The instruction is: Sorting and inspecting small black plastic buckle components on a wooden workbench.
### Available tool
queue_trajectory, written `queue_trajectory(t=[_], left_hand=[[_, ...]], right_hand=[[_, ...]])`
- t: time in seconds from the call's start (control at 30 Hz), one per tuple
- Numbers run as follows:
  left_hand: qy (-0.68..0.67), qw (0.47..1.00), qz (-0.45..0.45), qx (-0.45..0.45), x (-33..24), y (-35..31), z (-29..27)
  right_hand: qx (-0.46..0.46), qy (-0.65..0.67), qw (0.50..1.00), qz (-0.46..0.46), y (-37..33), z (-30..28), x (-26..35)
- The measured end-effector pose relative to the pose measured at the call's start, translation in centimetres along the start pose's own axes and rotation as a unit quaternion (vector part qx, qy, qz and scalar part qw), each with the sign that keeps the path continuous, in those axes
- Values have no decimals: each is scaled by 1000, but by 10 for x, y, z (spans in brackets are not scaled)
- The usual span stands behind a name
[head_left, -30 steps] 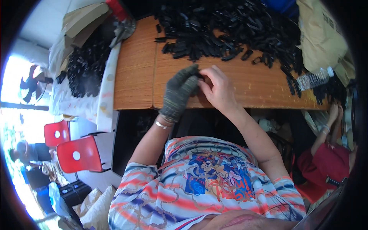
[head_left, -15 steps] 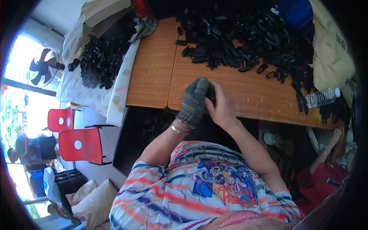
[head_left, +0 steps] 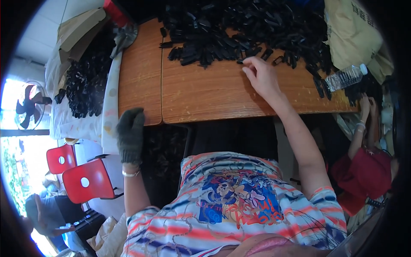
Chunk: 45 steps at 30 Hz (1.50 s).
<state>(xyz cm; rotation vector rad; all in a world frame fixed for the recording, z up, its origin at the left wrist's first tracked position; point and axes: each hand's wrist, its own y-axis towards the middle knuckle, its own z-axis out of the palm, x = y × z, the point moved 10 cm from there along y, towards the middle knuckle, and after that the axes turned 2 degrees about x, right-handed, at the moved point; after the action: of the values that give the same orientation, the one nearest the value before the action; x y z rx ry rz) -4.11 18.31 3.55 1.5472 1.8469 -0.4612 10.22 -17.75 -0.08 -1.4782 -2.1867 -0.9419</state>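
Note:
My left hand (head_left: 130,135), in a dark grey-green knitted glove, is off the table's front edge at the left. Its fingers curl together, and whatever they may hold is hidden. My bare right hand (head_left: 263,77) reaches over the wooden table (head_left: 205,92) to the near edge of a wide heap of small black plastic pieces (head_left: 209,45). Thumb and forefinger are apart, with the fingertips beside a small black piece (head_left: 240,62) at the heap's edge.
On the left, another mound of black pieces (head_left: 87,85) lies on a pale sheet (head_left: 110,90). A clear plastic bottle (head_left: 346,78) lies near a brown sack (head_left: 353,36) at the right, where a co-worker's hands (head_left: 367,107) show. Red chairs (head_left: 89,180) and a fan (head_left: 29,106) are leftward.
My hands were together over the table's front edge. Now they are apart: the gloved left has drawn back to the left, the right has reached forward to the heap. The view has shifted.

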Motion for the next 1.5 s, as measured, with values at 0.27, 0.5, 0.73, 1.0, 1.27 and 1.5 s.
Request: queue_trajectory(t=[0.27,0.5,0.73,1.0,1.27,1.5], left_hand=[[15,998,51,36,-53,98,111],[104,991,69,56,-65,112,129],[38,995,41,77,-64,96,131],[100,989,68,86,-61,93,131],[-21,994,70,82,-67,79,134],[76,984,141,84,-85,75,133]], right_hand=[[79,-182,979,-45,25,18,15],[112,-139,984,-18,19,7,8],[95,-101,989,50,7,-4,-16],[93,-144,985,2,17,2,11],[142,-201,969,-8,22,14,2],[103,-142,973,-150,-1,20,62]])
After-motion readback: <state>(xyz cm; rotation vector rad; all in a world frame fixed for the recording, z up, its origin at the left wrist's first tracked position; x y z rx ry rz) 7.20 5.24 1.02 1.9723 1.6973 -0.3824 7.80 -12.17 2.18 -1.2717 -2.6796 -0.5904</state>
